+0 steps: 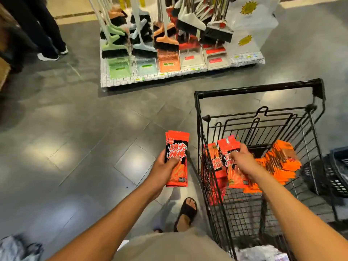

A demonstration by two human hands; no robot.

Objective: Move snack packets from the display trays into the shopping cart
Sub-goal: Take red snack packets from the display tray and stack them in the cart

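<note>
The left grip (165, 167) is clasping a stack of red packets (177, 147) left of the cart (254, 90); the right grip (243, 161) is grasping a bunch of packets (228, 146) over it.

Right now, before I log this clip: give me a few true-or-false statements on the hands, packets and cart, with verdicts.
1. The left hand holds a stack of red-and-black packets outside the shopping cart. True.
2. The right hand is empty. False: it grips a second bunch of packets at the cart's basket.
3. The cart has no packets in it yet. False: orange packets already lie inside.
4. A display of brooms and dustpans stands on the floor beyond the cart. True.
</note>
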